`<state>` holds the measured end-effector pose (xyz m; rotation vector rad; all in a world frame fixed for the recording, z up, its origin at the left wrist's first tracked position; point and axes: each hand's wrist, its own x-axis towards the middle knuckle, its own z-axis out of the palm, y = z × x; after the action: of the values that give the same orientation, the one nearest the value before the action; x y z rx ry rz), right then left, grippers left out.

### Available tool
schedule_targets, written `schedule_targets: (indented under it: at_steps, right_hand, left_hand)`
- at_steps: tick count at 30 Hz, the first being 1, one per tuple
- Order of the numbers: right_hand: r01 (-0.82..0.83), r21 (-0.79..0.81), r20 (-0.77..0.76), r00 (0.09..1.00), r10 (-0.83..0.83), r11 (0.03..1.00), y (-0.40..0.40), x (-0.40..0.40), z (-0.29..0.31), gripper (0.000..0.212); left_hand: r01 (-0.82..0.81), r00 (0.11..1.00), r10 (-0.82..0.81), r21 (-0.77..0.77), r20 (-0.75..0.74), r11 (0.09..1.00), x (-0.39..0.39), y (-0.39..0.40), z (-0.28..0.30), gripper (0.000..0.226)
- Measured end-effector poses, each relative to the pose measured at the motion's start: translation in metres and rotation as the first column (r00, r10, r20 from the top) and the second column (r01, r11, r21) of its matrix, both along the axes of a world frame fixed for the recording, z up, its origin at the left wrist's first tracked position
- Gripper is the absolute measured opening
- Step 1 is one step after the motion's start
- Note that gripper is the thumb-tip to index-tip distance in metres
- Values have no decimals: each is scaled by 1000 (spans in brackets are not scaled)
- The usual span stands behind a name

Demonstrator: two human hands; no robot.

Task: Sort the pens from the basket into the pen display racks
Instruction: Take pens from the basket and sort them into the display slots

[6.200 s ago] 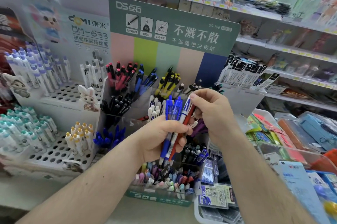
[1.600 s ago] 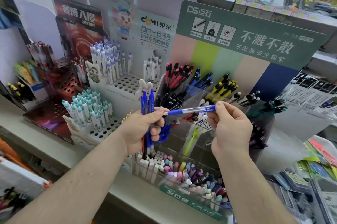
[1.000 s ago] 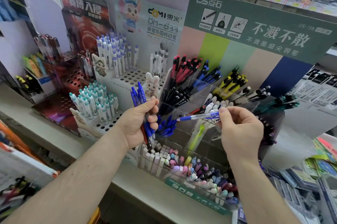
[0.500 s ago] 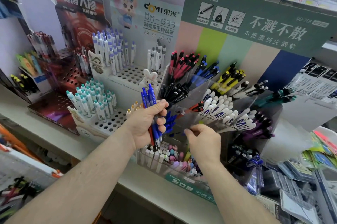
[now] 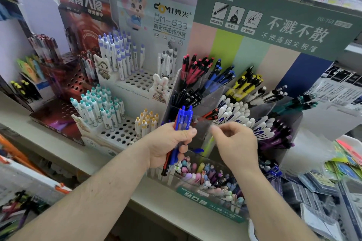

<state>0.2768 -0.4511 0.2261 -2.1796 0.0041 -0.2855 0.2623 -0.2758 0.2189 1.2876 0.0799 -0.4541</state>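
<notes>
The right hand (image 5: 236, 143), a second ago pinching a blue pen, is now empty, fingers loosely curled; the left hand (image 5: 170, 143) grips the remaining blue pens (image 5: 183, 118) before the clear rack (image 5: 207, 91)

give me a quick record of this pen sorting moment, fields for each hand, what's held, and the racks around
left hand: grips a bunch of blue pens, tips down, clicker ends up
right hand: holds nothing visible, fingers loosely curled and blurred, beside the left hand
clear rack: compartments of red, blue, yellow, black and white pens, behind both hands
white rack: hole grid with teal-capped and yellow-capped pens, left of the hands
front tray: pastel pens, below the hands
green sign: stands behind the clear rack
</notes>
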Motion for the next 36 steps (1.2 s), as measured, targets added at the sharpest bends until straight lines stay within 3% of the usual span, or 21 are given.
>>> schedule_targets:
  at_steps: [3, 7, 10, 13, 18, 22, 26, 31, 36]
  right_hand:
    - [-103, 252, -95, 987, 130, 962, 8, -1, 16, 15]
    - [-126, 299, -128, 977, 171, 946, 14, 3, 13, 6]
    - [-91, 404, -103, 984, 144, 910, 10, 0, 10, 7]
    - [14, 509, -56, 998, 17, 861, 2, -3, 12, 8]
    - [216, 702, -102, 974, -204, 679, -17, 2, 15, 3]
    - [303, 785, -190, 948, -256, 540, -24, 4, 13, 2]
    - [304, 776, -217, 951, -218, 553, -22, 2, 7, 5]
    - [251, 782, -182, 968, -175, 571, -23, -5, 5, 7]
    - [224, 740, -82, 966, -246, 634, -22, -9, 3, 11]
  left_hand:
    - [97, 993, -104, 120, 54, 988, -1, -9, 2, 17]
    - [204, 970, -229, 244, 80, 948, -2, -14, 5, 8]
    - [222, 971, -232, 150, 56, 963, -2, -11, 3, 12]
    - [171, 985, -172, 9, 33, 985, -2, -10, 4, 19]
    - [91, 996, -91, -21, 18, 996, 1, -6, 5, 20]
    - [-52, 998, 54, -74, 26, 996, 6, -8, 0, 13]
    - [-49, 997, 60, -186, 55, 981, 5, -11, 0, 10]
    - [-162, 986, 168, -373, -15, 913, 11, -9, -4, 11]
    - [-283, 959, 259, -414, -115, 865, 15, -5, -5, 10]
